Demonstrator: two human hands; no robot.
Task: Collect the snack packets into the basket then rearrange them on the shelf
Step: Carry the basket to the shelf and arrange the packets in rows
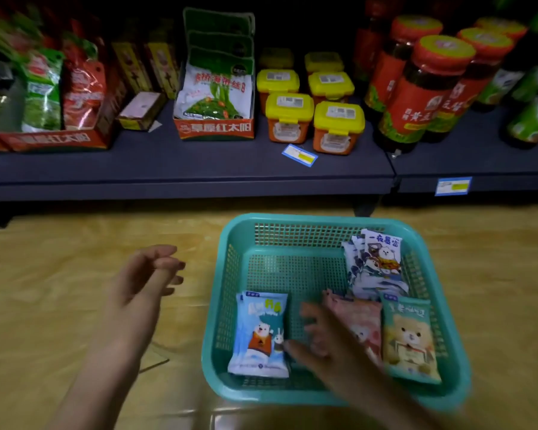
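Your left hand [143,280] hangs over the floor [59,274] at the basket's [292,217] 9 o'clock, fingers loosely curled, holding nothing. Your right hand [326,342], blurred, spreads its fingers inside the basket and grips nothing, its thumb tip at the edge of the blue packet [258,333] at 7 o'clock. A pink packet [364,321] and a bear packet [410,339] lie at 5 o'clock, and white packets [376,262] at 1 o'clock.

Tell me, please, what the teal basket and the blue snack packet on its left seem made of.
Teal basket: likely moulded plastic, slightly glossy, with a regular perforated grid and smooth rim. Blue snack packet: probably thin printed plastic film with a faint sheen and flat sealed ends; lining not visible.
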